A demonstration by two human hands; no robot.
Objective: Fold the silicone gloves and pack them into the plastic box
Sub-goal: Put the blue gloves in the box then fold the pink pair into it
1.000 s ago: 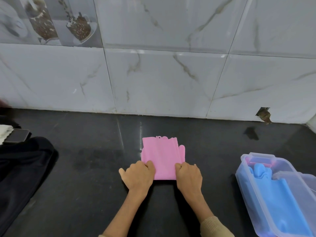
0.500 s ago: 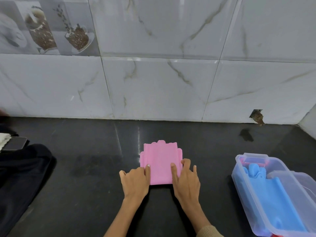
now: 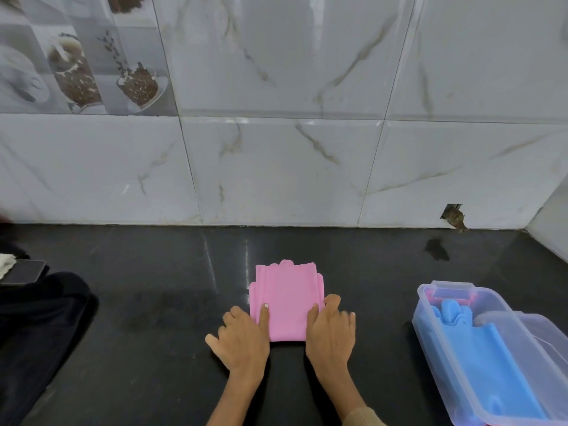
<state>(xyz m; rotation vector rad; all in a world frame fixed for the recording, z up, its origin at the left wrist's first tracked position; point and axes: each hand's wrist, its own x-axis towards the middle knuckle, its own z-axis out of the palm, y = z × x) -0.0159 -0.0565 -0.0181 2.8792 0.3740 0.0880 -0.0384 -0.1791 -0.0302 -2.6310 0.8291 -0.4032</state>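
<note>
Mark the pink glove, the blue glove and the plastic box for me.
pink glove [image 3: 287, 298]: head view, on the middle of its folded top layer.
blue glove [image 3: 479, 358]: head view, on its flat body inside the box.
plastic box [image 3: 425, 336]: head view, on its clear left wall.

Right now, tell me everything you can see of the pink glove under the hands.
The pink glove lies folded flat on the dark counter, a soft, matte, roughly rectangular pad with faint lengthwise ridges. Scalloped edges show along its far end and right side; the near edge is a smooth fold. The left hand presses its near-left corner, the right hand its near-right edge. It sits left of the plastic box, not touching it.
</note>
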